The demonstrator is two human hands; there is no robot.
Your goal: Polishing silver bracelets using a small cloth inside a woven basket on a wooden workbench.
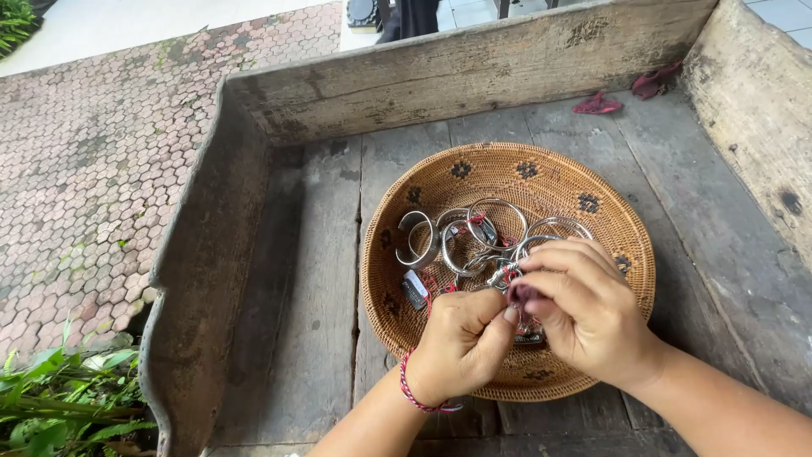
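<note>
A round woven basket sits on a weathered wooden tray. Inside it lie several silver bangles with small tags and red strings. My left hand, with a red-and-white cord bracelet at the wrist, and my right hand meet over the basket's near half. Both pinch at a small silver piece with red string between the fingertips. What exactly the fingers hold is partly hidden.
The wooden tray has high plank walls at the back, left and right. Red scraps lie in its far corner. Beyond the left wall is brick paving, with green leaves at the lower left.
</note>
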